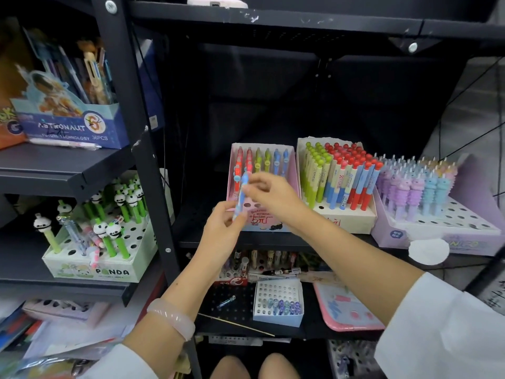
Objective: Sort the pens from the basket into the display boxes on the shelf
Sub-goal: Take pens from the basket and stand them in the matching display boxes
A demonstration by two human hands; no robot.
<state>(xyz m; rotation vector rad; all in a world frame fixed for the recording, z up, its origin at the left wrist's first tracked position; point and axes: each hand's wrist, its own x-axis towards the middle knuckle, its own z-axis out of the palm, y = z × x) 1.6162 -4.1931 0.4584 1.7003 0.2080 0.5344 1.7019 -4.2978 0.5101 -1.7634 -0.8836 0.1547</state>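
Two hands meet on one slim light-blue plastic pen (241, 194), held upright in front of the pink cardboard display box (293, 170) on the black metal shelf (207, 239). The step in hand looks like seating this pen: it is already out of the basket, which is not in view, and hovers just above the box's open front holes.

The left hand (224, 228) has its fingers (232, 218) curled round the lower barrel, pinching it near the tip. The right hand (269, 191) pinches the upper part with fingers (250, 188) bent close together, the others loosely folded behind; motion blur hides the exact contact. Neither hand is relaxed or released.

The box already carries a back row of red, green and blue pens, so the blue one probably belongs beside its matches. The next move calls for aiming the tip at a free hole, keeping the pen near vertical, and lowering it without knocking the standing row.
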